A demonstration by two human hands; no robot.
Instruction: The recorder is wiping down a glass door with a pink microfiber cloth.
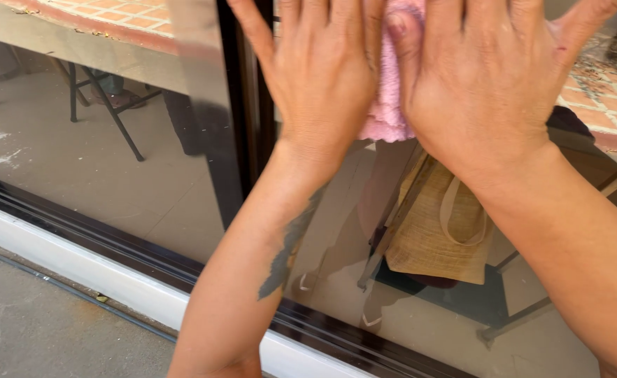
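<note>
left hand (322,70) and right hand (483,84), grip spread flat, press pink cloth (387,105) on glass door (147,175).

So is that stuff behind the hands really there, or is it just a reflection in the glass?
Head view: the glass door mirrors the sunlit brick paving and a person's legs, while the straw bag seems to sit behind it; both hands, left and right, press a pink cloth, sharp and brightly lit.
</note>
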